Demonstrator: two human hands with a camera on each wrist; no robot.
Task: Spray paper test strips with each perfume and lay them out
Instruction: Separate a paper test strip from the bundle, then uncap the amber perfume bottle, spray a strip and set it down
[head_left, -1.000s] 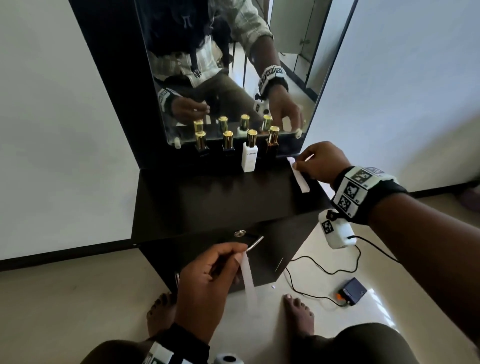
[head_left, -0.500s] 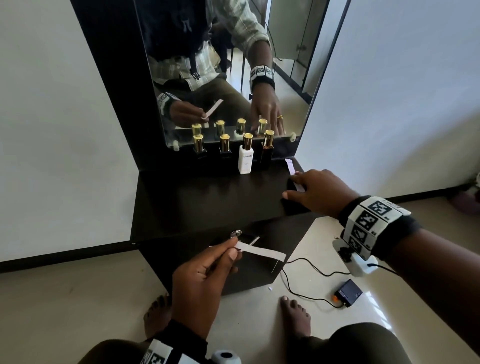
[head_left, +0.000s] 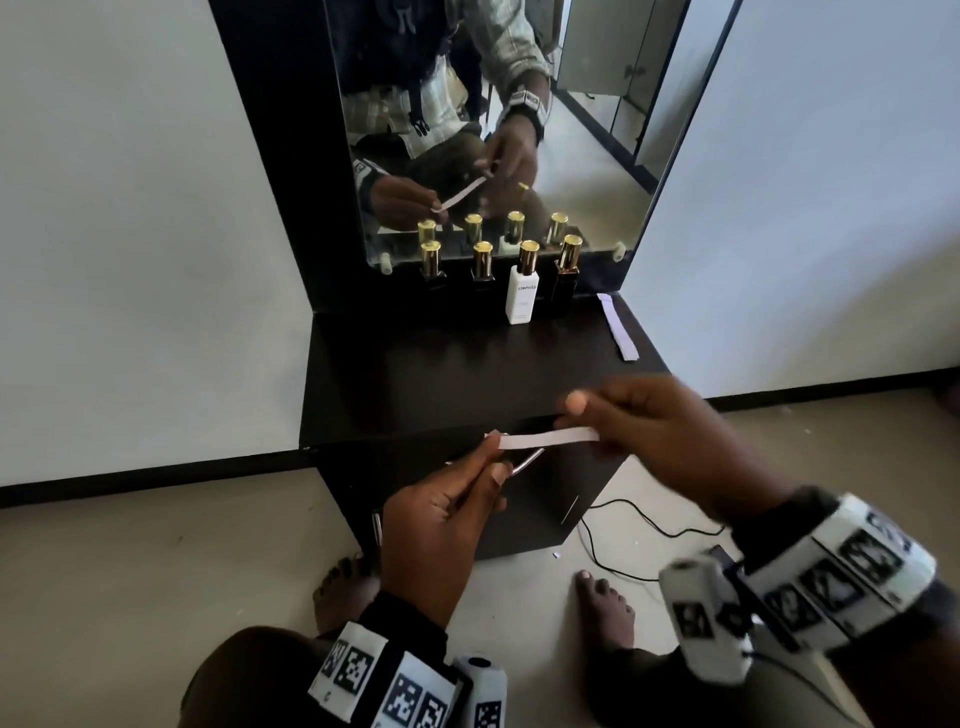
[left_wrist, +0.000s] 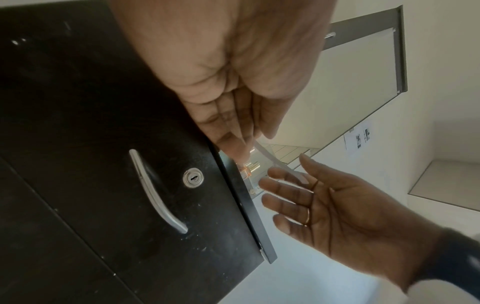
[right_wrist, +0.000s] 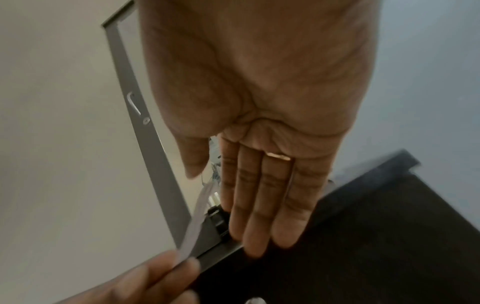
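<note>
Since half a second ago, the right hand (head_left: 670, 436) has left the strip lying on the counter (head_left: 415, 374) and come across to the paper strip (head_left: 548, 437) that the left hand (head_left: 441, 525) holds in front of the cabinet door. That left hand pinches the strip's near end between thumb and forefinger, its grip clamped on the paper. The right hand's fingers (left_wrist: 283, 197) are straight and spread, and they meet the strip's far end; whether thumb and forefinger have closed on the paper I cannot tell, since that hand is blurred. The strip hangs roughly level between the two hands, above the counter's front edge.

A second strip (head_left: 617, 326) lies flat at the counter's right rear corner, apart from both hands. Four bottles with gold caps stand in a row against the mirror (head_left: 571, 130): two dark bottles (head_left: 431, 262) on the left, a white bottle (head_left: 523, 291), then a dark brown bottle (head_left: 565, 280) nearest the lying strip. Below the hands, the door carries a metal handle (left_wrist: 155, 193) and a keyhole (left_wrist: 193, 178).
</note>
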